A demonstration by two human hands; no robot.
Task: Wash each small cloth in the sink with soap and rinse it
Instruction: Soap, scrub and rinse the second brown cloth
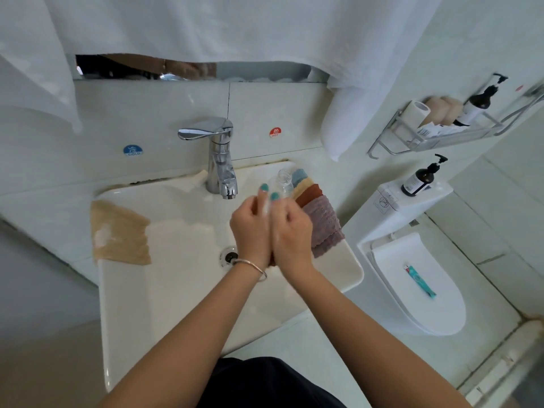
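Over the white ceramic sink (188, 290), the person's two hands are pressed together just below and in front of the chrome tap (219, 160). The left hand (250, 228) has its fingers curled toward the right hand (291, 234), whose fingers also curl inward; a small dark reddish bit shows beneath the joined palms, but what the hands grip cannot be told for certain. A thin silver bangle (253, 267) circles the left wrist. Just behind the fingertips stands a clear plastic bottle (285, 182) with its mouth uncapped. On the sink's right rim lies a fanned row of small folded cloths (319, 219) in blue, yellow, rust and mauve, the mauve one nearest. A beige cloth (119, 234) with a patch of white suds drapes over the left rim. The round metal drain (229, 256) sits just left of the left wrist. To the right, a dark pump bottle (421, 178) stands on the white toilet tank (391, 201).
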